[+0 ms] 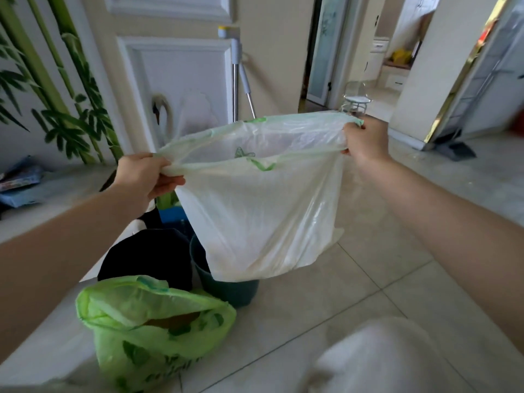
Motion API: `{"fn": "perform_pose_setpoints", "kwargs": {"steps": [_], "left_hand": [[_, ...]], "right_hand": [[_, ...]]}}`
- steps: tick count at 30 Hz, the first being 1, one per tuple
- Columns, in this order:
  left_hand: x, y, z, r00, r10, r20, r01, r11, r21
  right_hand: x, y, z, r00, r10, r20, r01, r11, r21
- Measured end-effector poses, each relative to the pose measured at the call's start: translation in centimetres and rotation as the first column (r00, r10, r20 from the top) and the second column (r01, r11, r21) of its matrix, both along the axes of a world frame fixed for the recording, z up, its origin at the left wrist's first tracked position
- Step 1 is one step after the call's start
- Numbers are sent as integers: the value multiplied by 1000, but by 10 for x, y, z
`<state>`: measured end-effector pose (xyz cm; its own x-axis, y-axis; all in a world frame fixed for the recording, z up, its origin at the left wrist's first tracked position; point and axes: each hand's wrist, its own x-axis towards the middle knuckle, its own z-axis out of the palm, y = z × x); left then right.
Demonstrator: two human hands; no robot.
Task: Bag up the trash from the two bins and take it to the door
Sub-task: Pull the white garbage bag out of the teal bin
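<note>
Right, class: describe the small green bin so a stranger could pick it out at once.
Find the white panelled door. On the floor before it stand two bins; the green bin is the right one, under the pale bag. Its neighbour is black-lined.

The held bag [261, 211] is translucent white with green printed marks. Below it stand a dark teal bin [226, 287] and a black bin [147, 256]; nearer, a bright green bag [147, 330] bears darker green print.

Both forearms are bare, no sleeves showing; pale, blurred clothing [391, 361] covers the lower body.
</note>
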<state>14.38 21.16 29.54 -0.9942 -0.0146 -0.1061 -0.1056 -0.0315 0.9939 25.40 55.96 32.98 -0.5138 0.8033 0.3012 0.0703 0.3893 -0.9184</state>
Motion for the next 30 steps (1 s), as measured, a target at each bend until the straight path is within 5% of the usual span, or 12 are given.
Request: {"fn": "perform_pose_setpoints", "kwargs": {"steps": [9,22,30], "left_hand": [[55,38,-13,986,-148,72,140,984,106],[87,54,16,984,-176,-19,177,980,91],[95,49,-35,975,-212,65,210,977,32]], "right_hand": [[53,10,-17,992,-101,73,92,989,115],[73,18,-1,997,-71,-30,75,985,154],[83,11,-52,983,-59,175,29,985,171]]}}
